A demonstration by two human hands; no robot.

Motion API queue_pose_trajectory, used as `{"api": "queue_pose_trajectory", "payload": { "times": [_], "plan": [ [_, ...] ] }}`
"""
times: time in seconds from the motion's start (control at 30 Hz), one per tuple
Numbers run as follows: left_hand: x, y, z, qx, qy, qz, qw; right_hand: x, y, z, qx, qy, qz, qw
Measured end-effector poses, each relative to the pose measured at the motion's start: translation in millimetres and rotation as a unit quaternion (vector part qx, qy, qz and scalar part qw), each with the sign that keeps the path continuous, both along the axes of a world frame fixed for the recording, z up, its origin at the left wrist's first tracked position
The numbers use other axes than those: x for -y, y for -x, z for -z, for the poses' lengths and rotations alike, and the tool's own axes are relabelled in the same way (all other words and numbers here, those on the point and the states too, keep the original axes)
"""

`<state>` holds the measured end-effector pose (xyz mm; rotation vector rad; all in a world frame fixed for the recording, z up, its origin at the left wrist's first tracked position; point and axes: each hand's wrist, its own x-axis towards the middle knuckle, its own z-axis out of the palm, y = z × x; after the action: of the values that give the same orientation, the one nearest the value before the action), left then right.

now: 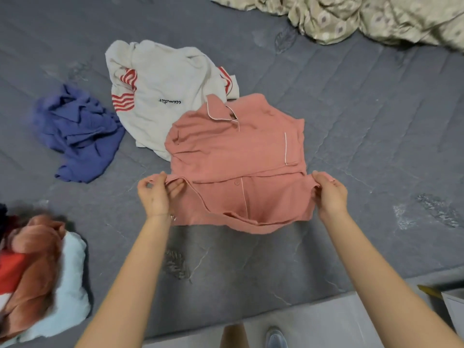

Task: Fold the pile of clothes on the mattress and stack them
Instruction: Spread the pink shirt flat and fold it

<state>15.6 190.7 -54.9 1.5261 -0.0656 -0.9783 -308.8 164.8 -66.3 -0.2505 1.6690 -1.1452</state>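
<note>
Left hand (153, 194) and right hand (329, 194) pinch pink shirt (236, 156) hem corners; uneven lift risks skewed fold, dragging onto white top (165, 96).

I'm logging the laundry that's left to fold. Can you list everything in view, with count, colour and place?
pink shirt: one, salmon pink with white piping, middle of the mattress
white sweatshirt: one, off-white with red stripes, behind the pink shirt, partly under it
blue garment: one, blue, crumpled, left of the white sweatshirt
heap of clothes: one, rust, red and pale blue, near left, blurred
blanket: one, beige patterned, far right
mattress: one, grey quilted, under it all
shoe: one, grey-blue, bottom edge
left hand: pinches the pink shirt's left side
right hand: grips its right side
</note>
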Motion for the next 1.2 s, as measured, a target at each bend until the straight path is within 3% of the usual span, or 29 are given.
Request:
{"api": "queue_pose_trajectory", "payload": {
  "times": [0.3, 0.43, 0.7, 0.8, 0.87, 0.93, 1.0, 1.07, 1.13, 1.2],
  "plan": [
    [157, -42, 20, -0.097, 0.021, -0.088, 0.991, 143, -5, 16, 0.064, 0.053, 0.165, 0.983],
    [200, -51, 36, -0.124, 0.028, -0.084, 0.988, 198, -15, 32, 0.055, 0.070, 0.163, 0.983],
    [233, -49, 77, -0.031, 0.071, -0.130, 0.989, 263, -18, 71, 0.027, 0.074, 0.113, 0.990],
    [232, -46, 91, 0.045, 0.043, -0.061, 0.996, 269, -12, 95, -0.034, 0.043, 0.027, 0.998],
    [225, -37, 100, 0.147, 0.040, 0.038, 0.988, 266, -12, 111, -0.045, 0.016, -0.047, 0.998],
    [213, -25, 102, 0.313, 0.033, 0.153, 0.937, 259, -13, 119, -0.108, 0.009, -0.118, 0.987],
    [200, -15, 104, 0.495, 0.033, 0.246, 0.833, 243, -13, 113, -0.211, 0.051, -0.193, 0.957],
    [184, 0, 105, 0.623, -0.005, 0.335, 0.707, 221, -10, 110, -0.344, 0.101, -0.283, 0.890],
    [170, 18, 117, 0.687, -0.057, 0.413, 0.595, 201, -4, 115, -0.450, 0.098, -0.378, 0.803],
    [163, 29, 134, 0.715, -0.092, 0.447, 0.529, 188, 2, 130, -0.501, 0.047, -0.466, 0.728]
  ]
}}
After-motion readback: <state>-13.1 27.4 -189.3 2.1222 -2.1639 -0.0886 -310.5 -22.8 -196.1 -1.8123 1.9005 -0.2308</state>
